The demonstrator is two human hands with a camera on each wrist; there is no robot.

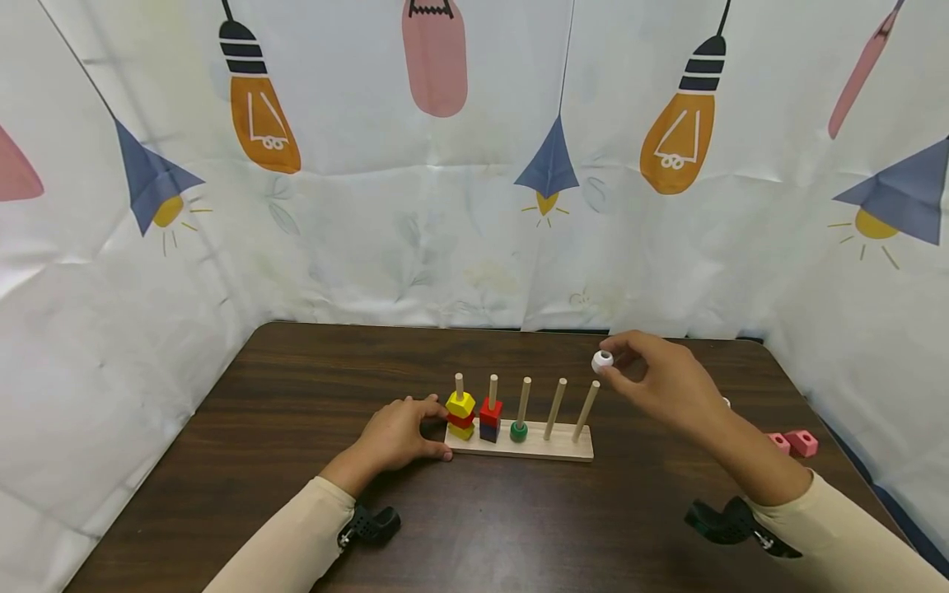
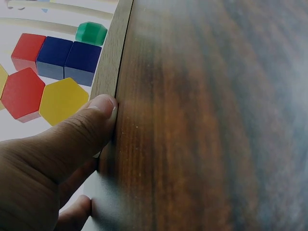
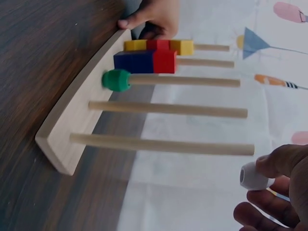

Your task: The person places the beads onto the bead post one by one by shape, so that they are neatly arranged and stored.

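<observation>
A wooden peg board with several upright pegs stands on the table. Its left end is gripped by my left hand, thumb along the front edge and fingers behind. Yellow and red hexagonal beads are stacked on the leftmost peg. On the second peg a red cube sits over blue cubes. Low on the third peg is a green bead; the two rightmost pegs are bare. My right hand pinches a white bead between thumb and fingers, close to the tip of the rightmost peg.
Pink blocks lie at the right of the dark wooden table, partly behind my right forearm. A bit of another white piece shows beside that wrist. A printed white cloth hangs around the back and sides.
</observation>
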